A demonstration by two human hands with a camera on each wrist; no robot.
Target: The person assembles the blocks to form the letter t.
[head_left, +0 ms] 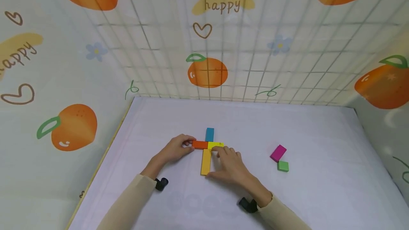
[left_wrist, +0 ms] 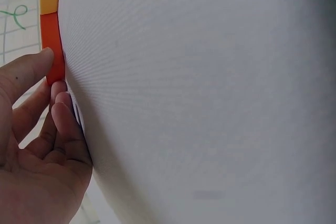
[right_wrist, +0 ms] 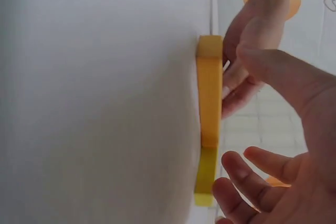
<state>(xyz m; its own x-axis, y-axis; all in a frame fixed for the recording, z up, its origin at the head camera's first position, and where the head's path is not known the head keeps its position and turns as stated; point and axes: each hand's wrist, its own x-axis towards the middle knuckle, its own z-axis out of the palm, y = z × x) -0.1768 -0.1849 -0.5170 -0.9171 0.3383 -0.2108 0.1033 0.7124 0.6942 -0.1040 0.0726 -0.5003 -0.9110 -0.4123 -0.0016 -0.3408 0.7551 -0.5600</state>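
A red-orange block (head_left: 200, 145) lies end to end with a bright yellow block (head_left: 216, 145). Above their joint sits a blue block (head_left: 209, 134), and below it a longer amber block (head_left: 206, 162) points toward me. My left hand (head_left: 175, 149) pinches the left end of the red-orange block, its thumb on the block's side in the left wrist view. Over the right side of the group is my right hand (head_left: 232, 165), fingers spread. Its fingertips are right at the yellow block and its thumb is near the amber block's lower end.
Farther right on the white table (head_left: 319, 194) lie a magenta block (head_left: 278, 153) and a small green block (head_left: 283, 166), close together. A printed cloth (head_left: 166, 66) with oranges hangs behind and along the sides.
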